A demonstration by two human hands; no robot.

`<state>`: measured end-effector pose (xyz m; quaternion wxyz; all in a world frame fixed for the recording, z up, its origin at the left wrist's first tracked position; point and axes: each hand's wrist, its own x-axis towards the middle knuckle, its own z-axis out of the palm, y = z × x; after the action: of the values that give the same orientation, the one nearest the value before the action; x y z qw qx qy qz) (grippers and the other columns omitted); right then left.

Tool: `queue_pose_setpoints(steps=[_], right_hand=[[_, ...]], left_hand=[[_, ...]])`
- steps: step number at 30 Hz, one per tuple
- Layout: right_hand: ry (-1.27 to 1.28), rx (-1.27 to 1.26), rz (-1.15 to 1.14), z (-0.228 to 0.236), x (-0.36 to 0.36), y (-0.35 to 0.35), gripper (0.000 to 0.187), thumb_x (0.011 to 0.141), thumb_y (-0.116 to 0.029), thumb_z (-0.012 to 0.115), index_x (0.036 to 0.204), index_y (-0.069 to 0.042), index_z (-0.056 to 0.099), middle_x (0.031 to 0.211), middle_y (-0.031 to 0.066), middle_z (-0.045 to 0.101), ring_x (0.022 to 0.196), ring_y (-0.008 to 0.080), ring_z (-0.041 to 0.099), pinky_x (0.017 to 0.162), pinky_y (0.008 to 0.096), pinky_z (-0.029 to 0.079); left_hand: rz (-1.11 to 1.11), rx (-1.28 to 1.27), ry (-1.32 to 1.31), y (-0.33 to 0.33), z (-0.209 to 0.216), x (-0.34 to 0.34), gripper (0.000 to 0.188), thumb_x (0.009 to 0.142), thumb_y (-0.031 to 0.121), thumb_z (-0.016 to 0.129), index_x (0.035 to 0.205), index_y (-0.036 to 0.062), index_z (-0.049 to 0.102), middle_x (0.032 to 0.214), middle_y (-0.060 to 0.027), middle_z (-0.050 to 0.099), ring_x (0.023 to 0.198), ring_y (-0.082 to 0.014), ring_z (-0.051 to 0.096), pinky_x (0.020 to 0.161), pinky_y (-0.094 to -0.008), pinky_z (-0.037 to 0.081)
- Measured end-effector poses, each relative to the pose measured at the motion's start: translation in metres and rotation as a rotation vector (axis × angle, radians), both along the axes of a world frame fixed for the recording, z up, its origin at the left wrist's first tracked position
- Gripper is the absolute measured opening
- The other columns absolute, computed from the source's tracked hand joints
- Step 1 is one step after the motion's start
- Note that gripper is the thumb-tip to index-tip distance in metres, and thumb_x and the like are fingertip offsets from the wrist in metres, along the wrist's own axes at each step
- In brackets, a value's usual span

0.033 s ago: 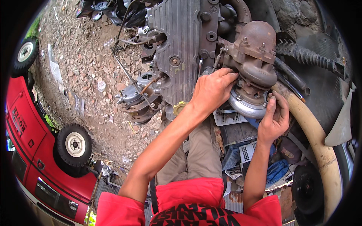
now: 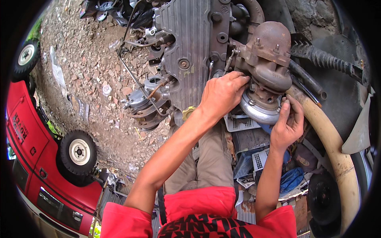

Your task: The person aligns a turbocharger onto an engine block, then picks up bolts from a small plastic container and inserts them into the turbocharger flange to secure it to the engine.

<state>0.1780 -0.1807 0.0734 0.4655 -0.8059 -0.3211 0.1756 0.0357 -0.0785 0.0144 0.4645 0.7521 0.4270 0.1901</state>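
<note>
A rusty turbocharger (image 2: 272, 51) sits at the right side of an engine with a ribbed dark valve cover (image 2: 186, 47). My left hand (image 2: 223, 95) reaches to its near left side, thumb and fingers closed together against the turbocharger's middle. What the fingertips grip there, if anything, is hidden. My right hand (image 2: 288, 125) is on the other side, by the silver compressor housing (image 2: 258, 110). Its thumb and bent fingers close at the housing's right edge, around something too small to make out. A thin actuator rod (image 2: 230, 61) runs beside the turbocharger, beyond my left hand.
Beneath my hands lie white plastic baskets (image 2: 260, 159) and a blue cloth (image 2: 291, 180). A thick tan pole (image 2: 331, 139) curves along the right. Metal tubes (image 2: 307, 81) rest behind it. On the left, a red vehicle (image 2: 43, 150) stands beside gravelly ground (image 2: 99, 79).
</note>
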Motion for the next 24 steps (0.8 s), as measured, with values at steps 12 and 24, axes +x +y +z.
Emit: queue_pose_setpoints(steps=[12,24], right_hand=[[-0.239,-0.073,0.038,-0.012,-0.002,0.004,0.014,0.090,-0.010,0.065,0.095,0.003,0.065,0.092,0.0077,0.065,0.080,0.0152,0.058,0.067,0.0262,0.044],[-0.147,-0.062,-0.052,-0.018,0.000,-0.002,0.013,0.092,-0.008,0.063,0.096,0.005,0.064,0.092,0.0096,0.065,0.084,0.0164,0.059,0.079,0.0285,0.047]], left_hand=[[-0.214,-0.174,0.235,0.017,-0.001,0.008,0.018,0.078,0.013,0.066,0.093,0.0098,0.074,0.089,-0.0120,0.070,0.080,-0.0326,0.067,0.072,-0.0414,0.054],[-0.266,-0.233,0.346,0.031,-0.007,0.023,0.020,0.070,0.007,0.066,0.088,0.0042,0.074,0.082,-0.0216,0.068,0.080,-0.0379,0.067,0.077,-0.0435,0.054]])
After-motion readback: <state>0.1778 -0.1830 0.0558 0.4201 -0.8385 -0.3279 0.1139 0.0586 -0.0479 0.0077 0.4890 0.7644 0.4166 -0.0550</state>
